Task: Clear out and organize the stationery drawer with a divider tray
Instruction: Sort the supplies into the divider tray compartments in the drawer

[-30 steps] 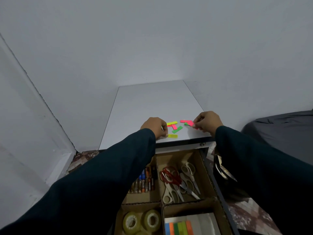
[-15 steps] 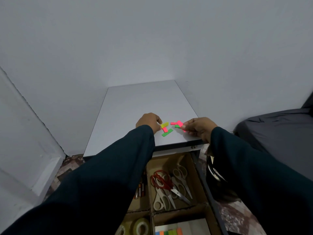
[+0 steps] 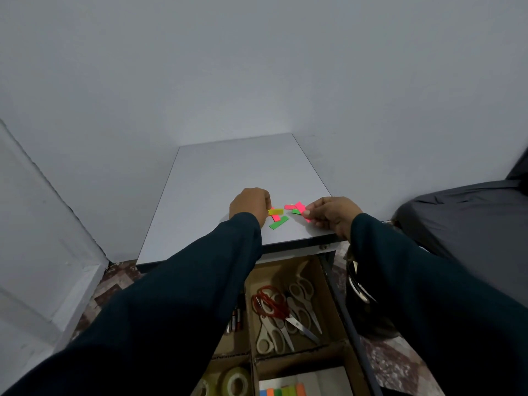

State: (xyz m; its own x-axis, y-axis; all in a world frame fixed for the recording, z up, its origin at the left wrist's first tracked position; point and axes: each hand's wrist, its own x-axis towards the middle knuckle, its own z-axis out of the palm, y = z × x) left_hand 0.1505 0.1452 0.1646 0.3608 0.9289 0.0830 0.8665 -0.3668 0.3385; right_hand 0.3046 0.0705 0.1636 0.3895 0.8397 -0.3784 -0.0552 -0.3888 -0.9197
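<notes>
Step (my read): you're gathering the loose neon paper flags off the white desk top [image 3: 228,178] to file them in the brown cardboard divider tray [image 3: 328,281] in the open drawer below.

Right hand [image 3: 333,214]: fingers curled; thumb and forefinger pinch a pink paper flag [image 3: 300,207] at its near end. The strip runs up and away from the fingertips.

Left hand [image 3: 251,205]: fingers curled down, tips on or at the yellow paper flag [image 3: 276,212]. Knuckles hide the contact, so I can't tell pinch from press.

Key relation: the green paper flag [image 3: 279,222] lies flat between your hands, just beside the left hand on its thumb side, clear of the right. Long axis runs diagonally, near-left to far-right. Left hand is nearer, so take it from there.

Other loose flags: a second pink one [image 3: 276,217] under the yellow, a small green one [image 3: 296,212] just beside the right fingertips, another pink strip [image 3: 289,207] behind it.

Tray: scissors [image 3: 283,312] in one compartment, tape rolls [image 3: 237,381] in another, and a sticky-tab pad [image 3: 285,391] in the near-right compartment, likely where the flags go.

Risk: thin strips lying flat; expect to slide one to the edge or lift a corner.
</notes>
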